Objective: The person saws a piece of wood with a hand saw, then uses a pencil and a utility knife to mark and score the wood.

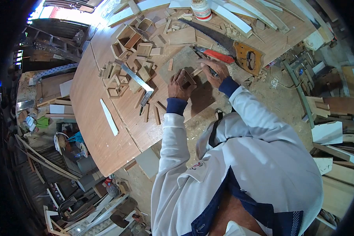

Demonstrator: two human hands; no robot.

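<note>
My left hand [179, 85] presses down on a small wooden piece [189, 77] lying on a brown board [202, 100] on the workbench. My right hand [215, 72] is right beside it, fingers closed around a thin dark tool [213, 72] that touches the same piece. Both sleeves are white with dark blue cuffs. What kind of tool it is cannot be made out.
A handsaw [224, 42] with a wooden handle and a red-handled tool [218, 56] lie just beyond my hands. A metal square [137, 80], several small wooden frames [120, 72], a white strip [109, 117] and a white jar [201, 10] sit on the workbench [96, 129]. Timber offcuts crowd the right.
</note>
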